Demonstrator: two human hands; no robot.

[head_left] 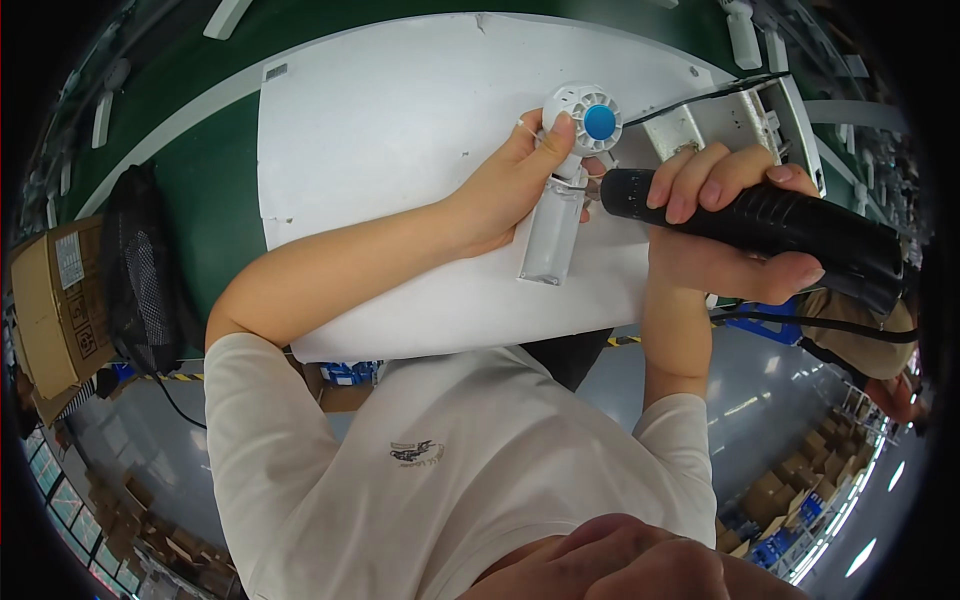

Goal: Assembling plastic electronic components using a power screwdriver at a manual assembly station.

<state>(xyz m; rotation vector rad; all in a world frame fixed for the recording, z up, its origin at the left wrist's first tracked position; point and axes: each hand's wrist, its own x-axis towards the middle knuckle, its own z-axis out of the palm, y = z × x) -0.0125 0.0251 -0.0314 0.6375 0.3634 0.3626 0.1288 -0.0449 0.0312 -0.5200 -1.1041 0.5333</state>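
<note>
A small white handheld fan [545, 235] with a round vented head and a blue centre is gripped by my left hand [520, 180]. My thumb presses on the rim of its head, and the body below shows an open, hollow handle. Wrapped in the fingers of my right hand [715, 210] is a thick black corded power screwdriver [790, 225]. Its thin tip points left at the neck between the fan's head and handle; whether it touches a screw there is too small to tell. Some fingertips of my left hand are hidden behind the fan.
A white sheet [370, 130] covers part of the green table [215, 230]. At the upper right stands a metal bracket [735, 115] with a black cable [700, 98]. A black mesh bag [140, 270] and a cardboard box [65, 310] are at the left. Another person's arm shows far right.
</note>
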